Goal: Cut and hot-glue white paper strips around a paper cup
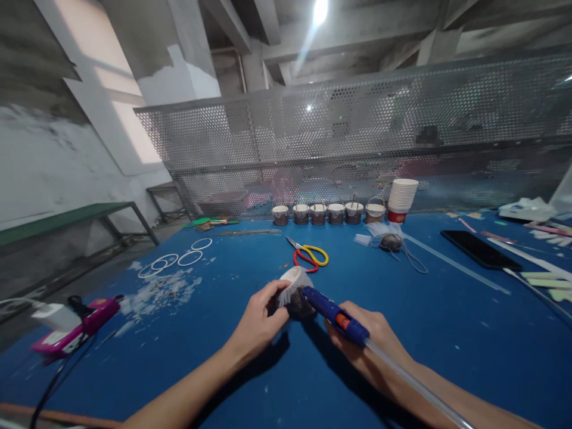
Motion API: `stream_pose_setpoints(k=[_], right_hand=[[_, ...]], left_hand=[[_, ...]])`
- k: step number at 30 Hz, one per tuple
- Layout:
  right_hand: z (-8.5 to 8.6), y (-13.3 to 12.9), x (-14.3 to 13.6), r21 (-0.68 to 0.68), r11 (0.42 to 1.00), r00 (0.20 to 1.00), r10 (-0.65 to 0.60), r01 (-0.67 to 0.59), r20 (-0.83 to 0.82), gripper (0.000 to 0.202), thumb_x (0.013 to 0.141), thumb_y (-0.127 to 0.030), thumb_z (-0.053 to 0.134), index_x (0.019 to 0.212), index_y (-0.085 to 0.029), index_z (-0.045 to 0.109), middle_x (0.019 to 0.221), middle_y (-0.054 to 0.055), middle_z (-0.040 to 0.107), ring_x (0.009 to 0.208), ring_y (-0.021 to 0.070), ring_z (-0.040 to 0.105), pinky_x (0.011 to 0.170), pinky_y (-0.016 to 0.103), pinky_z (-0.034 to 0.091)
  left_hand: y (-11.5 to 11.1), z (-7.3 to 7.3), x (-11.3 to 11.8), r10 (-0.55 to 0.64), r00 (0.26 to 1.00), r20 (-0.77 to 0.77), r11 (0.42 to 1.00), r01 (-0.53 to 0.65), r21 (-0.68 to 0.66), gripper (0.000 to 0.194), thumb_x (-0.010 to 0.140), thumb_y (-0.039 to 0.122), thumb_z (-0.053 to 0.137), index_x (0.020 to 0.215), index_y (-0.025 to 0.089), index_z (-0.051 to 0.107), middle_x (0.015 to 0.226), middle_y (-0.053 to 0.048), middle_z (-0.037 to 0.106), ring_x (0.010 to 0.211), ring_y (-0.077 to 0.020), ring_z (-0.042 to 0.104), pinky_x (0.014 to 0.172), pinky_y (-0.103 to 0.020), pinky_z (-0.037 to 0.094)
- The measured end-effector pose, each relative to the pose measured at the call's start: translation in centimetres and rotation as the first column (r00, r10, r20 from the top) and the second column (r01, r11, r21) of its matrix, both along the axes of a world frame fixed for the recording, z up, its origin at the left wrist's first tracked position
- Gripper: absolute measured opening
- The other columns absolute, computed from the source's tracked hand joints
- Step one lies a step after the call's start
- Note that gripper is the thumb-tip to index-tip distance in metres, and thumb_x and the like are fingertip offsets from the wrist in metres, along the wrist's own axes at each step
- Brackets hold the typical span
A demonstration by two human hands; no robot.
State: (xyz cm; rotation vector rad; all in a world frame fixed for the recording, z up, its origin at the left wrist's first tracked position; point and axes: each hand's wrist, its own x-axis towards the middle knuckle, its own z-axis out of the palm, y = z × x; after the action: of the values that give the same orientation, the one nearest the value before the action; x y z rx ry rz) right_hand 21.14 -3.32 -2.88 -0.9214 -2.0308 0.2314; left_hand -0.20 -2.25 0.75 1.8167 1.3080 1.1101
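Blue glue gun in right hand points up-left at seemingly paper cup, gripped by left hand.

Paper cup (tilted sideways) meets blue glue gun nozzle above table.

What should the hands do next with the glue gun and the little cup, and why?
Probably squeeze the glue gun gently. The right hand aims its tip at the side of the cup, which the left hand holds tilted on the table.
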Motion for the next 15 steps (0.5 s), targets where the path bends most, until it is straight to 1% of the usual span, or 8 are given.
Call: stream_pose_setpoints(k=[3,6,8,11,15], right_hand=[[-0.13,-0.04,0.05,0.008,1.0,1.0,-0.002,0.002,-0.014,0.015,0.087,-0.026,0.046,0.074,-0.021,0.052,0.057,0.0,0.061,0.041,0.011,0.052,0.043,0.02,0.036],[-0.1,-0.1,0.08,0.028,0.999,1.0,0.016,-0.016,0.0,0.015,0.086,-0.025,0.046,0.073,-0.021,0.051,0.056,-0.001,0.06,0.04,0.0105,0.051,0.043,0.02,0.036],[-0.02,-0.15,0.1,0.022,0.999,1.0,0.028,-0.028,0.006,0.013,0.086,-0.023,0.046,0.074,-0.021,0.051,0.057,-0.001,0.06,0.041,0.0104,0.051,0.043,0.02,0.036],[0.19,-0.26,0.14,-0.001,1.0,1.0,0.029,-0.029,0.003,0.013,0.087,-0.021,0.047,0.075,-0.021,0.052,0.059,-0.001,0.06,0.043,0.0099,0.051,0.044,0.019,0.036],[0.54,-0.54,0.29,0.042,0.998,0.999,0.037,-0.037,0.004,0.016,0.086,-0.022,0.046,0.071,-0.021,0.052,0.056,-0.001,0.059,0.041,0.0102,0.051,0.043,0.02,0.037]], left_hand=[[-0.15,0.31,-0.34,-0.057,0.997,0.049,0.998,0.058,-0.005,0.029,0.08,0.034,0.049,0.096,0.017,0.067,0.089,-0.005,0.069,0.08,-0.019,0.06,0.073,-0.028,0.048],[-0.33,0.64,-0.33,-0.042,0.998,0.056,0.999,0.043,-0.019,0.037,0.089,0.04,0.04,0.088,0.018,0.069,0.085,-0.004,0.068,0.078,-0.0175,0.058,0.075,-0.027,0.046],[-0.38,0.77,-0.14,-0.008,0.997,0.08,0.998,0.013,-0.054,0.038,0.09,0.043,0.041,0.083,0.017,0.069,0.08,-0.003,0.066,0.074,-0.0163,0.055,0.073,-0.027,0.045],[-0.26,0.64,0.07,0.046,0.992,0.121,0.994,-0.033,-0.107,0.035,0.086,0.046,0.05,0.082,0.017,0.068,0.076,-0.002,0.063,0.071,-0.0157,0.053,0.07,-0.026,0.044],[0.15,0.19,-0.04,0.099,0.988,0.12,0.993,-0.089,-0.081,0.031,0.082,0.045,0.057,0.083,0.017,0.069,0.078,-0.002,0.065,0.073,-0.0163,0.055,0.07,-0.026,0.045]])
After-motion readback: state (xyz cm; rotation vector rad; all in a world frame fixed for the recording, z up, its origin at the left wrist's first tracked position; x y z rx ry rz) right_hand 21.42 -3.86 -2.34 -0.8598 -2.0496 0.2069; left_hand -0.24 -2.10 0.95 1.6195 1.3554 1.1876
